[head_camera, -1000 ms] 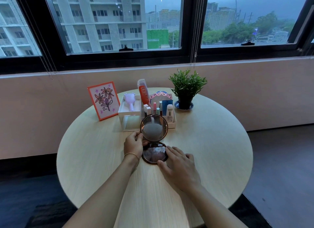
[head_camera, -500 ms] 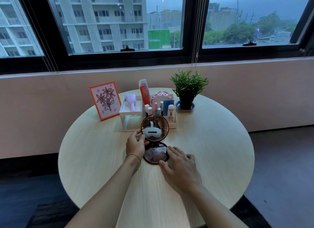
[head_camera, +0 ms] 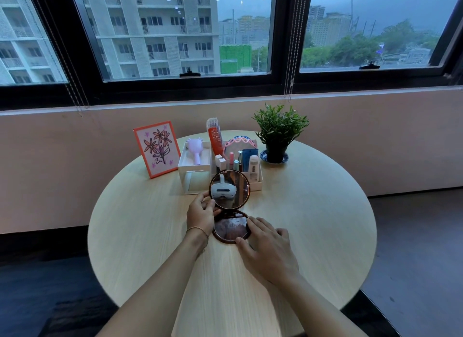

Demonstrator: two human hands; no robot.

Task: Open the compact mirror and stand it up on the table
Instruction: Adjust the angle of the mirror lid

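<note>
Hands working compact mirror [head_camera: 230,206] on worktop [head_camera: 313,223]: left hand [head_camera: 201,215] pinching raised lid, right hand [head_camera: 266,249] open, flat, pinning base; easing off gently, checking lid stands alone.

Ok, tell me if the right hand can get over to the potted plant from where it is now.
Probably yes. The right hand rests by the compact mirror's base, and the bare table runs clear up to the potted plant. The organizer sits left of that path.
</note>
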